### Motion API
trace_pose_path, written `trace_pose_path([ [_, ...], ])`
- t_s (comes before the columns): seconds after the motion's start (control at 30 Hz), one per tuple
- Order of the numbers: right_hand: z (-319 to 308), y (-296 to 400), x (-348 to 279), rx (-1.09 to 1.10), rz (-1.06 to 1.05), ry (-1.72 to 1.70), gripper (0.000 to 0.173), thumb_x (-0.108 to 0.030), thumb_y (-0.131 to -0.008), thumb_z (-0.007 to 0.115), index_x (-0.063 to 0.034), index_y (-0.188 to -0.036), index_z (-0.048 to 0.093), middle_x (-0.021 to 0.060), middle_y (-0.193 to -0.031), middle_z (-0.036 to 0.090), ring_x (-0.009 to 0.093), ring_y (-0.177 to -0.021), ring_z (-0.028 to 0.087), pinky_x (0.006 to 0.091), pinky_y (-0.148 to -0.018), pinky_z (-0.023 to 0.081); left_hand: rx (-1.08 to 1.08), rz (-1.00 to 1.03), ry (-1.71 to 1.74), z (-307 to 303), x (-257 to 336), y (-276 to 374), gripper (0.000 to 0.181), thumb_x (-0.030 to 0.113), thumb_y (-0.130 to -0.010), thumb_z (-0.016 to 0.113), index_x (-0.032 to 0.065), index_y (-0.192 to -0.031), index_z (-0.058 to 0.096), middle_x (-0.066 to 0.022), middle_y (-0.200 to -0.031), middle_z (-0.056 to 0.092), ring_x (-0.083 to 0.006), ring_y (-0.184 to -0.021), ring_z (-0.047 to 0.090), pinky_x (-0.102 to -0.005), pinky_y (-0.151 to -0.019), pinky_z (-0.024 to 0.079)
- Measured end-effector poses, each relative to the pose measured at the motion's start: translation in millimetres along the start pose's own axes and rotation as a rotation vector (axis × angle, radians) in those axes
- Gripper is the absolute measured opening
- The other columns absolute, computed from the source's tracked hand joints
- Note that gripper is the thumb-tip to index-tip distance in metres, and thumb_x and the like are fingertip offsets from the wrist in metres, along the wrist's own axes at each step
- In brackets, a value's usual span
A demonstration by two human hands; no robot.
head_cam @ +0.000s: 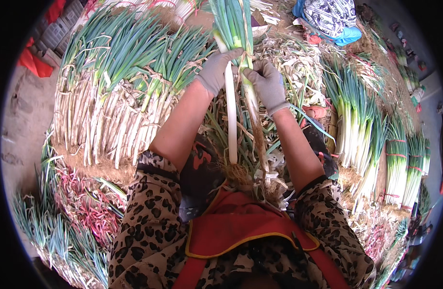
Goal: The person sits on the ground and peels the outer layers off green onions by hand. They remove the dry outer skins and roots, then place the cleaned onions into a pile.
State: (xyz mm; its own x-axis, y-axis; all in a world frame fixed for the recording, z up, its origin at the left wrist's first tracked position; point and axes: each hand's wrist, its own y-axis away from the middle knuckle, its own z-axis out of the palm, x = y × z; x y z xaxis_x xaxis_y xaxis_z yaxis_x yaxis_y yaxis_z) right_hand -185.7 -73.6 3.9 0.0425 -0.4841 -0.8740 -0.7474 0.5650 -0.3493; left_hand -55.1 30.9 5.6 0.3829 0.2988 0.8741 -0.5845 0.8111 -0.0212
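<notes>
My left hand, in a grey glove, grips a clean white-stemmed green onion that hangs roots down in front of me. Its thumb lies across the green leaves, against a second green onion with a brown, soiled outer skin. On that second stalk, my right hand, also gloved, pinches the upper part between thumb and fingers. Both stalks have stringy roots at the bottom, above my red apron. The palm side of my left hand is hidden.
Unpeeled green onions lie in a wide row at left. Peeled ones lie at right, beside bundles tied with red bands. Peeled skins are heaped ahead. A person in a patterned top is at the upper right.
</notes>
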Motion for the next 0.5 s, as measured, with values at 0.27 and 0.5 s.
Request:
trace_pose_path([
  [0.27, -10.2, 62.1, -8.9, 0.100, -0.021, -0.229, 0.018, -0.009, -0.085, 0.071, -0.0061, -0.078, 0.055, -0.0023, -0.063, 0.049, 0.007, -0.057, 0.042, 0.0234, -0.050, 0.036, 0.211, -0.023, -0.080, -20.0, 27.5, 2.7, 0.030, 0.023, -0.099, 0.055, 0.0029, -0.121, 0.060, 0.0031, -0.064, 0.053, -0.0047, -0.046, 0.045, -0.0189, -0.040, 0.033],
  [0.5, -81.1, 88.0, 94.5, -0.059, 0.146, 0.522, 0.021, -0.022, -0.085, 0.069, -0.0028, -0.084, 0.061, 0.0129, -0.072, 0.065, 0.026, -0.065, 0.063, 0.0373, -0.062, 0.049, 0.126, 0.047, -0.009, -24.6, 30.6, -2.7, 0.027, 0.021, -0.098, 0.058, 0.0040, -0.118, 0.061, -0.0003, -0.074, 0.060, -0.0049, -0.049, 0.051, -0.0160, -0.042, 0.042],
])
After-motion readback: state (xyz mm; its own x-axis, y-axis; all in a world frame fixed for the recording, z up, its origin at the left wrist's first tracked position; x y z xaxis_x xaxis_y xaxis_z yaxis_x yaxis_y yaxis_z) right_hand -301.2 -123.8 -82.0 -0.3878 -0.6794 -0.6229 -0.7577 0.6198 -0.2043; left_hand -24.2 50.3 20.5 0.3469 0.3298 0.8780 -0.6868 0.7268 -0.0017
